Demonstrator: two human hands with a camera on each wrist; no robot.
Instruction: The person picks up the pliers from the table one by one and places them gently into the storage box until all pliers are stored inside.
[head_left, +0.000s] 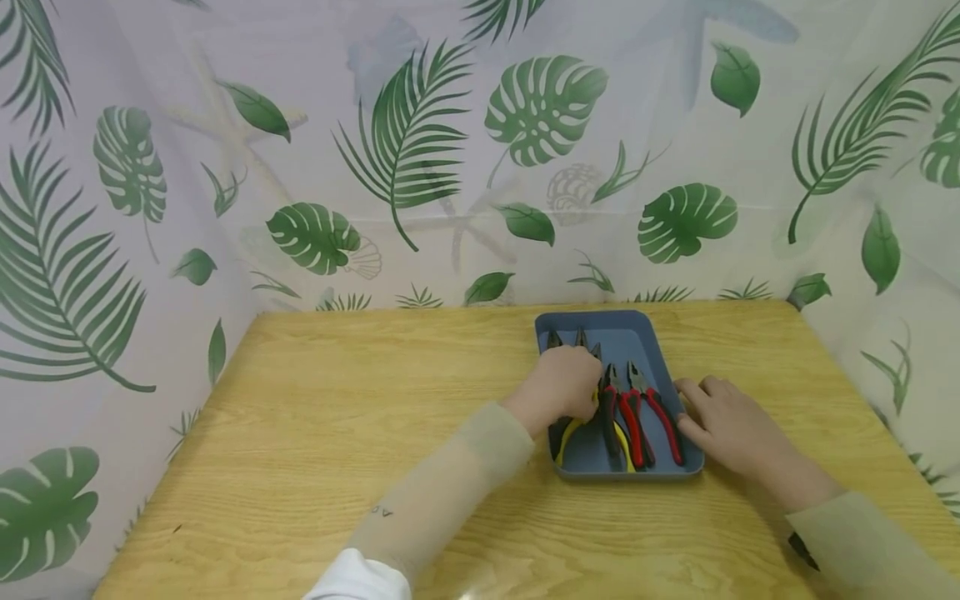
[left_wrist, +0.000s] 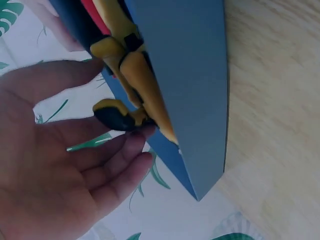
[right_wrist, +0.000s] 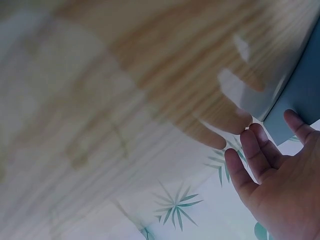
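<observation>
A blue-grey tray (head_left: 626, 340) lies on the table with several pliers in it. My left hand (head_left: 562, 382) reaches over its left side; thumb and fingers grip yellow-and-black-handled pliers (left_wrist: 120, 116), whose jaws are partly hidden by the hand in the head view. Beside that hand lie red-and-black-handled pliers (head_left: 663, 421), with a second red-handled pair (head_left: 632, 425) just left of them. My right hand (head_left: 738, 429) rests at the tray's right wall, fingers extended, thumb near the rim. In the right wrist view its fingertips sit by the tray's outer wall (right_wrist: 295, 85).
The wooden table (head_left: 360, 400) stretches left of the tray and a little beyond its right side. A white cloth backdrop (head_left: 450, 125) with green leaf prints rises behind the table and along both sides.
</observation>
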